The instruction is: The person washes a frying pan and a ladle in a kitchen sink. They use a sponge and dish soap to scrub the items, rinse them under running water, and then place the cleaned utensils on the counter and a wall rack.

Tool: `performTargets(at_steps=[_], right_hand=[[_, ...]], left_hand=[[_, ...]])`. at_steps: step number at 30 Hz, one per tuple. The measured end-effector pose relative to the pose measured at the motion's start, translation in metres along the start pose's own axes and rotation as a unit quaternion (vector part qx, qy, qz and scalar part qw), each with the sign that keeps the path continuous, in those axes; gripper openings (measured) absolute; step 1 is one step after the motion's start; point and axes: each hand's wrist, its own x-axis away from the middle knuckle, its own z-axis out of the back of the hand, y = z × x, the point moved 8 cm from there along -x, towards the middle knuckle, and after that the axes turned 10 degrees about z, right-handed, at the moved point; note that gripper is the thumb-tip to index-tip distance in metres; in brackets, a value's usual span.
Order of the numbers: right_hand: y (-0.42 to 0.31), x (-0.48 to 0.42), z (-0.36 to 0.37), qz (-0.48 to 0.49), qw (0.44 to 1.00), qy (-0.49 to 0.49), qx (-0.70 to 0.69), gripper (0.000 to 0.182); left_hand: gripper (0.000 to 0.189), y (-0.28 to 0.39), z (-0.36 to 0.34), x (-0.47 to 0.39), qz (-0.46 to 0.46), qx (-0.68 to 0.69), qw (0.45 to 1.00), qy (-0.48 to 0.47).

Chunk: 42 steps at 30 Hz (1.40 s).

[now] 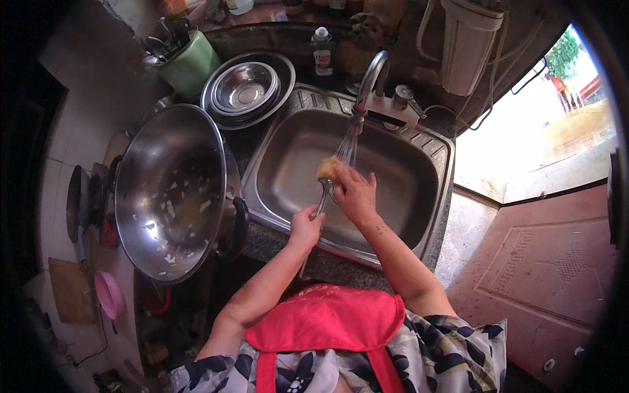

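My left hand [304, 229] grips the handle of a slim metal utensil [322, 198] over the near side of a stainless steel sink [304, 132]. A yellowish scrubbing sponge [328, 168] is in my right hand [355, 194], held at the utensil's far end. That end is partly covered by the sponge and fingers, so its exact shape is unclear. From the curved metal faucet [376, 69], water sprays down in several streams [350, 142] beside the sponge and my right fingers.
Left of the sink stands a large steel pot [182, 147] with black handles and pale food scraps inside. Behind it are stacked metal bowls [244, 88] and a green utensil holder [189, 64]. A dish soap bottle [322, 51] and a water filter housing [467, 49] are at the back.
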Motion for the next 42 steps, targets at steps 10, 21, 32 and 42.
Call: performTargets(at_steps=[10, 21, 32, 42], right_hand=[[0.078, -0.010, -0.028, -0.147, 0.966, -0.113, -0.178, 0.035], [0.105, -0.020, -0.062, -0.272, 0.823, -0.032, -0.498, 0.039], [0.041, -0.048, -0.047, -0.004, 0.965, 0.001, -0.264, 0.031], [0.103, -0.047, -0.106, -0.319, 0.716, -0.360, -0.505, 0.016]], left_hand=[[0.038, 0.004, 0.004, 0.025, 0.066, 0.104, 0.989, -0.078], [0.037, 0.025, -0.021, 0.020, 0.013, 0.095, 0.989, -0.111], [0.004, 0.080, -0.057, -0.044, 0.088, 0.254, 0.943, -0.196], [0.008, 0.083, -0.080, -0.006, 0.013, 0.113, 0.965, -0.237]])
